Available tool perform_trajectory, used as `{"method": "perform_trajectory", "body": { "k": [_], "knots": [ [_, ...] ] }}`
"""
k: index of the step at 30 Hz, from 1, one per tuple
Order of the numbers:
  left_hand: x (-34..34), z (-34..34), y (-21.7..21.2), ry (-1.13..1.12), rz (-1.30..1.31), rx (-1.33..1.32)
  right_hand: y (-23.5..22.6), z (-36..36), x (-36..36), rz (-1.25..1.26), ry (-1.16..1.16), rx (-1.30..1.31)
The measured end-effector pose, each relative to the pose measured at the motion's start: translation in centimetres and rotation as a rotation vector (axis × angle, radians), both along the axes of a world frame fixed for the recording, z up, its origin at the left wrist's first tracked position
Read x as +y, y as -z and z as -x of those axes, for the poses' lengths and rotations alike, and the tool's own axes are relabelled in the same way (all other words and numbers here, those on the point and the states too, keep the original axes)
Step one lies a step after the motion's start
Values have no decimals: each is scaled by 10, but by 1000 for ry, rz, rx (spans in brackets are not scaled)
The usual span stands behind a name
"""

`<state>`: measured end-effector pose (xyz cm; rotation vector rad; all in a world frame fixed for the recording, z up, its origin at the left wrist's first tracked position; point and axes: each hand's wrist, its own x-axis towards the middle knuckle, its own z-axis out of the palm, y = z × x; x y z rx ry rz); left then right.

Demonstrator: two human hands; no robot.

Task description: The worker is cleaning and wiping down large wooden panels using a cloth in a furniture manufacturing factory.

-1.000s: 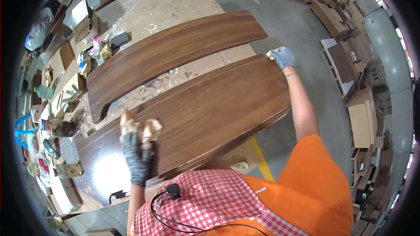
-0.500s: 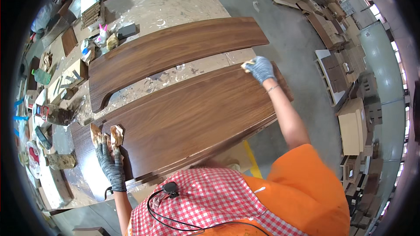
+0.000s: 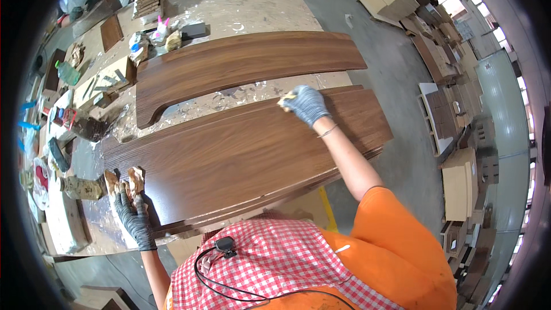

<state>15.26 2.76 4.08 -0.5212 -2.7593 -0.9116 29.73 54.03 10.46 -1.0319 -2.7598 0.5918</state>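
A dark brown wood-grain panel (image 3: pixel 241 161) lies on the workbench in front of me, apparently stacked on another. My right hand (image 3: pixel 309 105), in a grey glove, grips a small yellowish cloth (image 3: pixel 286 101) at the panel's far edge. At the near left end, my gloved left hand (image 3: pixel 133 218) rests on the panel's corner, with a crumpled, stained brown rag (image 3: pixel 135 181) at its fingers. Beyond lies a second brown panel (image 3: pixel 258 60) with a curved cut-out end.
The paint-spattered workbench (image 3: pixel 270 6) carries a glass jar (image 3: pixel 83 188), a large bottle (image 3: pixel 86 126), a green bottle (image 3: pixel 68 73) and a pink-topped spray bottle (image 3: pixel 160 31) on the left. Stacked boards and cartons (image 3: pixel 459 178) stand across the floor at right.
My right hand has slid left along the panel's far edge with the cloth. My left hand stays at the left end. The view has shifted slightly.
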Motion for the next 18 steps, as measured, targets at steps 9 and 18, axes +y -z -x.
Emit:
{"method": "perform_trajectory", "body": {
  "k": [9, 18],
  "knots": [
    [14, -11, -19, 56, -206, -91, -5, 13, -5, 253, -58, -51],
    [8, -14, -18, 129, -80, -15, 2, 110, -146, 204, -368, 135]
  ]
}}
